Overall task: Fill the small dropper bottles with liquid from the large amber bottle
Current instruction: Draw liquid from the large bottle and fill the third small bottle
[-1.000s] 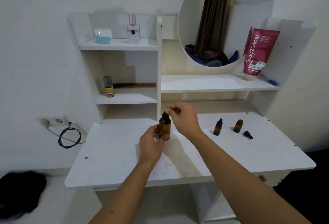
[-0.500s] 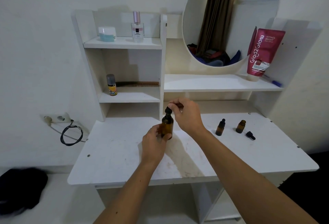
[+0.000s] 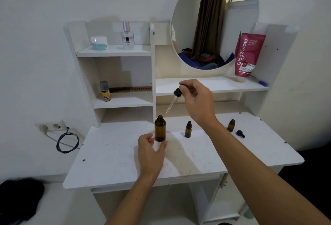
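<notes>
Head view: large amber bottle (image 3: 160, 128) stands upright and uncapped on the white desk (image 3: 111, 155), a bit left of centre near the shelf unit's foot. Left hand (image 3: 150, 150) sits at its base, thumb and fingers loosely curved round the lower part, a light steadying grip, not a tight clench. Right hand (image 3: 196, 99) is raised above and right of the bottle, fingertips pinched on the black bulb of the dropper (image 3: 174, 99); glass pipette angles down-left, tip clear of the bottle mouth, just above it. Can't tell if the pipette holds liquid. Small capped dropper bottle (image 3: 188, 129) stands right of the big one, near it; small open dropper bottle (image 3: 231, 125) further right with its loose black cap (image 3: 240, 133) lying beside it on the desk. Step looks like carrying a drawn dose over to a small bottle, open one is the likely target. To do it well: keep pipette near vertical, no squeeze on bulb during travel, pass over the capped bottle without clipping it, seat tip inside the open neck before squeezing, steady that small bottle since it looks tippy.
</notes>
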Demonstrator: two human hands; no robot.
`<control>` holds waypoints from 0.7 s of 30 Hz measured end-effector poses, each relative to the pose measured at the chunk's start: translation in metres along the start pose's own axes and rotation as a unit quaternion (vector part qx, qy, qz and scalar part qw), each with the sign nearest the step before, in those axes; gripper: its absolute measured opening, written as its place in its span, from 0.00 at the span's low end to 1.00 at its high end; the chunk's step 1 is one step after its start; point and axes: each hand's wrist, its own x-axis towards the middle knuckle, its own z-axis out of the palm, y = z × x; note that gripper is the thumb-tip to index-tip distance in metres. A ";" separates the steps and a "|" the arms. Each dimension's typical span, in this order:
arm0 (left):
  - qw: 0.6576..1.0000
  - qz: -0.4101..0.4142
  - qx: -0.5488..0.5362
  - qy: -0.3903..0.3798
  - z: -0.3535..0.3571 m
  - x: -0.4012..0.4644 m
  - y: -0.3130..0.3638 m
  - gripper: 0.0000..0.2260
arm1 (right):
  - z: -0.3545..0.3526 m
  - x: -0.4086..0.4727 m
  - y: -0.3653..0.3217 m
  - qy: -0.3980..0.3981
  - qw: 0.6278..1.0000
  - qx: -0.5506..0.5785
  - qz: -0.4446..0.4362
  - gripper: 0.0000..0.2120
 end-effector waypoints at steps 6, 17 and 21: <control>0.998 0.022 -0.030 -0.057 0.038 -0.034 0.014 0.17 | -0.058 -0.010 0.025 0.040 0.999 -0.010 0.019 0.07; 0.967 0.110 -0.011 -0.229 0.159 -0.062 0.057 0.21 | -0.163 -0.020 0.105 0.124 0.985 -0.088 0.086 0.07; 0.962 0.101 -0.003 -0.254 0.194 -0.048 0.068 0.30 | -0.176 -0.014 0.124 0.135 0.982 -0.100 0.090 0.07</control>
